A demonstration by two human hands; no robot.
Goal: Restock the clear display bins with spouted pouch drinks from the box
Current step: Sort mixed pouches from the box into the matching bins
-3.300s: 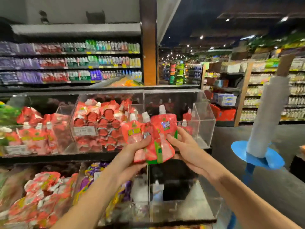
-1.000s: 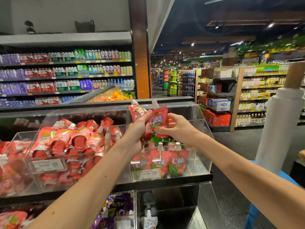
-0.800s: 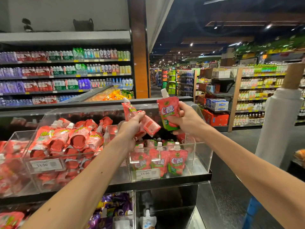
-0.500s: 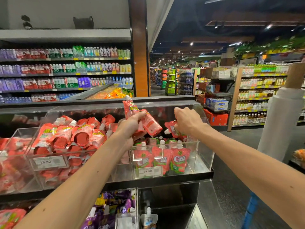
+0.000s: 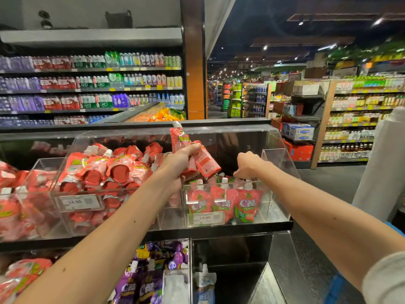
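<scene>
Red pouches (image 5: 198,159); purple pouches (image 5: 140,286) below.

Price tags (image 5: 205,217) read 14.90; pouches (image 5: 247,205) show C酷.

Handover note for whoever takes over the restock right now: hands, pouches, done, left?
Hands: the left hand grips a bunch of red pouches above the bins. The right hand reaches fingers-down into the right-hand clear bin, behind its front row; whether it grips a pouch is hidden.
Things: three pouches stand upright in that front row. The middle bin is piled full. The box is out of view.
Done: front row set.
Left: fill behind it from the left hand's bunch, then likely fetch more.
</scene>
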